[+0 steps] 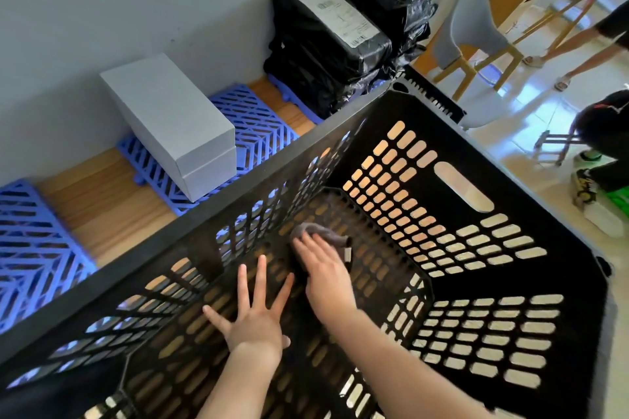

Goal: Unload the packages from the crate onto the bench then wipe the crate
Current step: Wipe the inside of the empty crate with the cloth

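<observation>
A big black slotted crate (pixel 476 133) fills the lower view, with nothing inside but my hands and a cloth. My right hand (pixel 326 272) lies flat on a grey cloth (pixel 323 233), pressing it onto the crate's floor. My left hand (pixel 253 313) is spread wide, fingers straight, just left of the right hand over the crate floor. On the wooden bench (pixel 98 201) beyond the crate stand a grey box (pixel 170 122) and stacks of black-wrapped packages (pixel 326 44), one with a white label.
Blue plastic grid mats (pixel 258 126) lie on the bench under the box and packages, with another at the far left. A grey wall rises behind. To the right are a grey chair (pixel 473 34) with wooden legs, a glossy floor and people's legs.
</observation>
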